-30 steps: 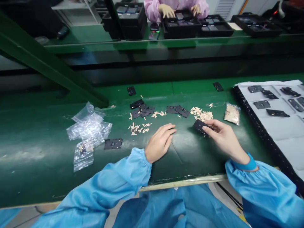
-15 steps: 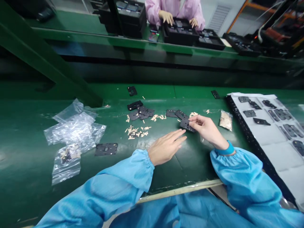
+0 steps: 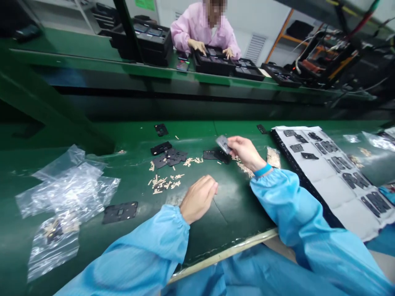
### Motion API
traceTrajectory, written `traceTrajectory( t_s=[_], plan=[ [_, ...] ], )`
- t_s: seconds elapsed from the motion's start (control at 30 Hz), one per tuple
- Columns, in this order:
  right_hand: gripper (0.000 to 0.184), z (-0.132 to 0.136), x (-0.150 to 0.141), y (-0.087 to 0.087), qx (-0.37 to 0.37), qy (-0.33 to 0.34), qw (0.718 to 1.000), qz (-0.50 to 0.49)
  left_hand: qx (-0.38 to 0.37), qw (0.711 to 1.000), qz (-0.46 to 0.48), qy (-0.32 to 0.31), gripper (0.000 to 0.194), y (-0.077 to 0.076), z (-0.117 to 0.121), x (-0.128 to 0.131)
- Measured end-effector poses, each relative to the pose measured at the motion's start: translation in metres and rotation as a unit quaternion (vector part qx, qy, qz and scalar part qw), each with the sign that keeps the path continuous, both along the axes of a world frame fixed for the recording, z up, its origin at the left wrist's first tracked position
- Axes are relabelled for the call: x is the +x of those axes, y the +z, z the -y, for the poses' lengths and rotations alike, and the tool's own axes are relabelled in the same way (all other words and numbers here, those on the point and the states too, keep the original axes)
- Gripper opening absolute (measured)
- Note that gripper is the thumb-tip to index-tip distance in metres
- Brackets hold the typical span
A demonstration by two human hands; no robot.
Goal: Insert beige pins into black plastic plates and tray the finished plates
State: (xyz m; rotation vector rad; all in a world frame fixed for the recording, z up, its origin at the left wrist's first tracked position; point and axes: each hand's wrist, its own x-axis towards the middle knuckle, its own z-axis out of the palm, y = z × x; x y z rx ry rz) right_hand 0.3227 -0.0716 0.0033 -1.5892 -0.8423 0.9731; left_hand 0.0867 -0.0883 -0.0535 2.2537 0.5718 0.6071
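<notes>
My right hand pinches a thin dark plastic plate by its right edge and holds it tilted above the bench. Just below it lie dark plates, with small tan strips under my right wrist. My left hand is closed and near the bench top, its fingers curled under; whether anything is in them is hidden. Left of it lie a scatter of tan strips and a heap of black plates. A single black plate lies further left.
Clear plastic bags are piled at left, one bag holding small parts. A small bag of tan pieces lies beside a white-lined tray with rows of black plates. Across the bench, a person in pink handles black trays.
My right hand has lifted the plate away from the bench and tilted it up. My left hand has curled its fingers and drawn back from the plate. The view has shifted right.
</notes>
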Motion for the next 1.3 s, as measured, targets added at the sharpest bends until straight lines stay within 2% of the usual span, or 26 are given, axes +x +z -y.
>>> traceTrajectory(
  t_s=[0.1,0.23,0.27,0.37,0.43,0.5,0.6,0.67,0.73,0.8,0.87,0.97,1.07,1.17,1.3],
  plan=[
    [0.004,-0.006,-0.013,-0.006,0.013,0.002,1.0,-0.013,-0.018,1.0,0.001,-0.004,0.038,0.0,-0.001,-0.001],
    [0.012,0.028,-0.051,-0.031,-0.009,0.073,0.997,-0.024,-0.058,0.998,0.011,0.0,0.037,0.004,-0.002,-0.002],
    [0.012,0.038,-0.059,-0.037,0.003,0.099,0.995,-0.004,-0.07,0.997,0.012,0.006,0.037,0.005,-0.002,-0.003],
    [0.014,0.058,-0.072,-0.051,0.068,0.155,0.973,0.156,-0.107,0.994,0.004,0.027,0.037,0.011,-0.002,-0.004],
    [0.017,0.061,-0.074,-0.053,0.086,0.16,0.961,0.207,-0.118,0.992,-0.005,0.035,0.038,0.017,-0.005,-0.004],
    [0.017,0.061,-0.074,-0.05,0.092,0.163,0.962,0.2,-0.104,0.994,-0.016,0.041,0.037,0.026,-0.017,-0.003],
    [0.016,0.057,-0.066,-0.037,0.102,0.163,0.963,0.189,-0.031,0.995,-0.059,0.069,0.032,0.042,-0.059,0.0],
    [0.017,0.044,-0.048,-0.025,0.106,0.142,0.959,0.22,0.046,0.986,-0.108,0.119,0.028,0.05,-0.1,0.004],
    [0.018,0.018,-0.018,-0.014,0.1,0.108,0.942,0.3,0.109,0.957,-0.177,0.202,0.028,0.054,-0.144,0.01],
    [0.02,-0.02,0.021,-0.008,0.037,0.06,0.906,0.417,0.115,0.916,-0.272,0.272,0.037,0.052,-0.18,0.017],
    [0.024,-0.063,0.059,-0.008,0.003,0.032,0.892,0.451,0.111,0.882,-0.341,0.306,0.053,0.047,-0.204,0.025],
    [0.034,-0.118,0.1,-0.019,-0.031,0.013,0.872,0.488,0.092,0.857,-0.387,0.328,0.057,0.039,-0.219,0.034],
    [0.038,-0.147,0.117,-0.032,-0.052,0.029,0.858,0.509,0.091,0.857,-0.387,0.327,0.045,0.034,-0.225,0.036],
    [0.029,-0.156,0.125,-0.037,-0.062,0.04,0.85,0.522,0.085,0.865,-0.38,0.317,0.042,0.033,-0.235,0.03],
    [0.029,-0.153,0.139,-0.031,-0.07,0.033,0.85,0.521,0.063,0.865,-0.374,0.329,0.049,0.033,-0.247,0.019]
  ],
)
